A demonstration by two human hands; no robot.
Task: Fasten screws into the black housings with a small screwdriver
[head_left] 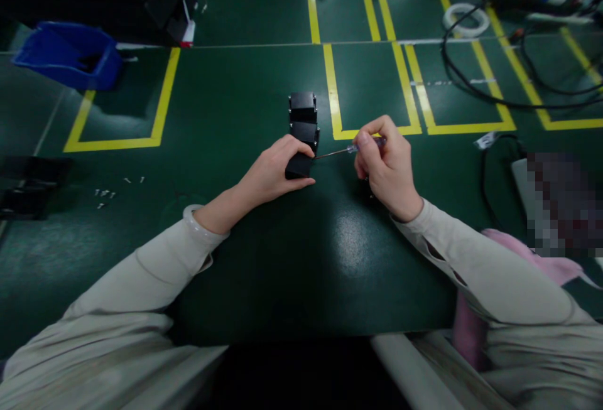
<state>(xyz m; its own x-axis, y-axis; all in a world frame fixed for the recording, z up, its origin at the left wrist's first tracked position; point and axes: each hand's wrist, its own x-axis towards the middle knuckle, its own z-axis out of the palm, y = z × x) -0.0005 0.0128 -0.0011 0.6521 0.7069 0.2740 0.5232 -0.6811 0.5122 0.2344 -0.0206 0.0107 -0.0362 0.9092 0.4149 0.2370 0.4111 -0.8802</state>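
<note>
My left hand (277,168) is closed around a small black block (298,166) on the green table, thumb on the near side and fingers over the far side. In my right hand (387,168) is a screwdriver (351,149) with a clear handle, held almost level. Its thin metal tip reaches the right side of the block; whether it sits in a screw I cannot tell. Two similar black blocks (304,133) with small shiny screws at their sides stand in a row just beyond. Something small and shiny lies partly hidden beneath my right hand.
Several loose screws (104,193) lie at the left, near dark parts (28,187). A blue bin (68,55) stands at the back left beside black stacked pieces (155,2). Yellow tape (334,90) marks rectangles. A white tape roll (466,19), black cables (480,93) and a pink cloth (532,256) are at the right.
</note>
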